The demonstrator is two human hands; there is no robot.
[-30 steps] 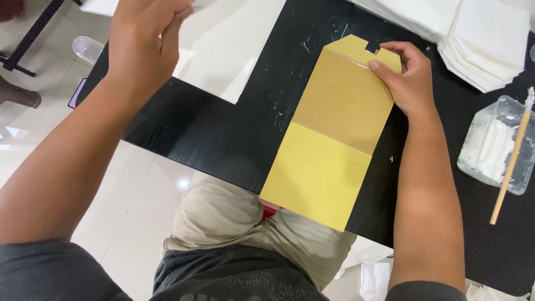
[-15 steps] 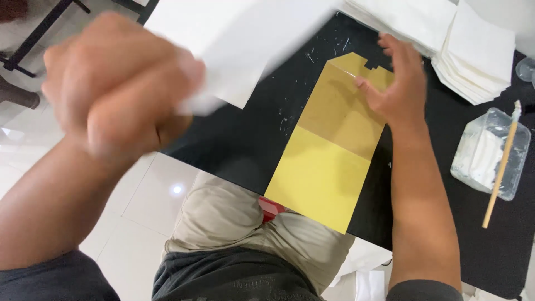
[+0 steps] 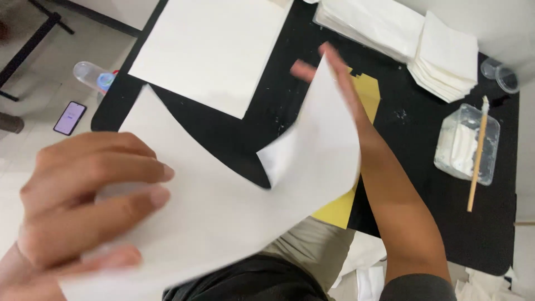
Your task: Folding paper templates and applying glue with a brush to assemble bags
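Black table (image 3: 423, 145), white sheet (image 3: 234, 212) between hands

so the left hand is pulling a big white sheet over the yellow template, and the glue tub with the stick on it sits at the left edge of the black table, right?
Not quite. The tub with the stick sits near the right edge of the black table, not the left, as the head view shows. The left hand does hold the big white sheet over the yellow template.

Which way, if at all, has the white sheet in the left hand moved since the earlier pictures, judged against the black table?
Yes. The white sheet, gripped by the left hand, has swung from the black table's far left edge toward the yellow envelope, now covering most of it.
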